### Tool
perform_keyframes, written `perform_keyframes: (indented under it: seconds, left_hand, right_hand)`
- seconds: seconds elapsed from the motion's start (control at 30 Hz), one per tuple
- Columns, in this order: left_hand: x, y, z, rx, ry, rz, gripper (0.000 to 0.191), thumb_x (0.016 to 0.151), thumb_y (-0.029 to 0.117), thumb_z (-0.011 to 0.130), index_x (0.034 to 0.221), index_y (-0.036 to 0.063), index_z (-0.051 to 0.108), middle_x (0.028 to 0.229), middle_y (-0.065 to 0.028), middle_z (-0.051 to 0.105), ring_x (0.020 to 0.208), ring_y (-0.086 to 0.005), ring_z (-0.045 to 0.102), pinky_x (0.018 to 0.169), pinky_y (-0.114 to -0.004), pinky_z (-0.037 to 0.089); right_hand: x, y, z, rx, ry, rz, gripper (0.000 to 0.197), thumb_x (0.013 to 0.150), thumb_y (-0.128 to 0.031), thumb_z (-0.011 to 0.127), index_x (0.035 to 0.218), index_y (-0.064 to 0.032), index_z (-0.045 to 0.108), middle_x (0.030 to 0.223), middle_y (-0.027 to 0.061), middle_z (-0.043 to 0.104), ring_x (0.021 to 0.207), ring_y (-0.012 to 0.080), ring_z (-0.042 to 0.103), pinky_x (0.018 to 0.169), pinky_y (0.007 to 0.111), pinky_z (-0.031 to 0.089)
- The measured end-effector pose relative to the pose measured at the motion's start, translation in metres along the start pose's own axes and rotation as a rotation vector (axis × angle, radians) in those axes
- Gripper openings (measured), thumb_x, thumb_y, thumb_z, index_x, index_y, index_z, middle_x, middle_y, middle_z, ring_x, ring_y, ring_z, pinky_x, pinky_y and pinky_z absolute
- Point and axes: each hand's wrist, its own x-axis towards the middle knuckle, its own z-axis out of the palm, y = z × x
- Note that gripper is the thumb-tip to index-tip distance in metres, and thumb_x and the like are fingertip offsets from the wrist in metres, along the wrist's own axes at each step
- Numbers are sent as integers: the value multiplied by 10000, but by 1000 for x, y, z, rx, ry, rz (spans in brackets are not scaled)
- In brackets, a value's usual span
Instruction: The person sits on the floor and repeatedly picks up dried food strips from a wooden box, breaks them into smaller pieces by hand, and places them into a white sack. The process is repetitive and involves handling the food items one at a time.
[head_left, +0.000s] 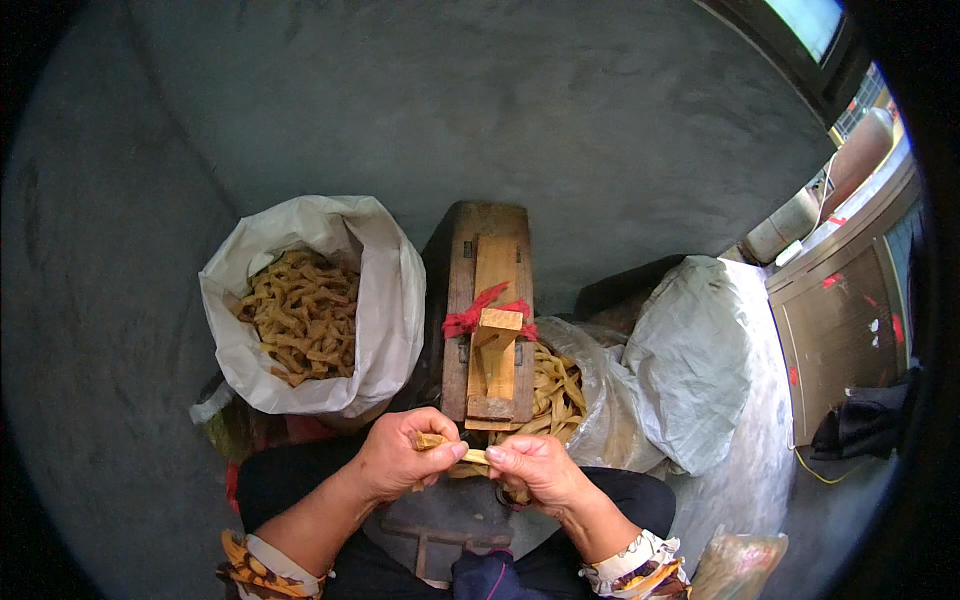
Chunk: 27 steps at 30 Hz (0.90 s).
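Note:
My left hand (409, 454) and my right hand (534, 471) pinch a pale yellow-brown strip (474, 456) stretched between them, over my lap. Part of the strip is bunched in the left fingers, and more hangs below the right hand. Just beyond the hands lies a wooden bench (456, 375) with a lighter board (495, 262) on it, an upright wooden block (499, 322) and a red cloth tie (476, 313) around it. Right of the bench, a clear plastic bag (600, 382) holds long strips (555, 386) like the one in my hands.
At the left stands a white woven sack (390, 300) full of short brown twisted pieces (307, 315). A whitish sack (690, 367) leans at the right. Farther right are a brown wooden door panel (840, 345) and a gas cylinder (862, 150). A plastic bag (739, 566) lies at the lower right.

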Motion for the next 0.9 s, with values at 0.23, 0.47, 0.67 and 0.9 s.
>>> perform_keyframes:
  seconds: [0.23,0.47,0.67,0.9]
  left_hand:
    - [54,-14,2,30,225,155,152,862,154,617,915,12,603,669,5,552,523,-58,488,471,-201,397]
    - [85,-36,-10,380,421,140,191,871,184,621,888,-5,598,720,-23,578,564,-85,507,517,-231,416]
    - [46,-29,10,443,241,561,222,908,122,535,1055,-29,604,1086,-95,602,1001,-160,555,899,-280,427]
    - [15,-4,20,479,-350,-399,342,893,326,568,697,53,633,596,-15,564,532,-80,524,475,-228,416]
  right_hand:
    - [29,-9,-25,-813,468,-623,237,795,-274,705,814,-61,601,661,57,619,563,176,577,506,300,434]
    - [61,0,-34,-1165,718,-677,263,770,-294,700,821,-94,536,644,111,622,598,304,620,520,411,461]
    - [35,0,-10,-1207,467,-1186,220,702,-124,757,694,-69,544,590,75,545,506,234,554,457,319,435]
    - [13,-6,-14,-871,-64,-1159,134,708,-83,697,666,-51,574,578,69,564,468,210,552,445,318,431]
